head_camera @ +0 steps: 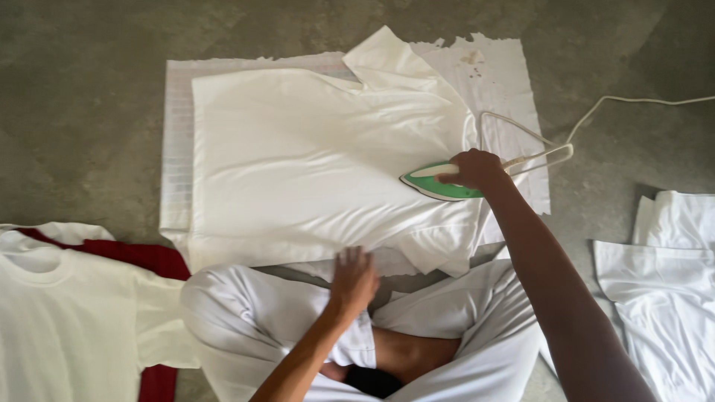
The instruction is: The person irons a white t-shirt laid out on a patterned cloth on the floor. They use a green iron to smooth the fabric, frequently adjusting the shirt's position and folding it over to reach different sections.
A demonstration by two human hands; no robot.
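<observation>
Gripping the green iron (439, 182) in right fingers (465, 173) to slide it, pressing left fingers (350, 269), spread flat, on the white shirt (313, 156) to keep it smooth.

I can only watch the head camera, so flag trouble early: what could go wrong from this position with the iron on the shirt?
1. The right hand holds the green and white iron on the white shirt; lingering could scorch it, and the cloth underneath already shows brown marks.
2. The cord loops beside the iron and could snag or drag.
3. The left hand pins the shirt's near edge, possibly in the iron's path.
</observation>
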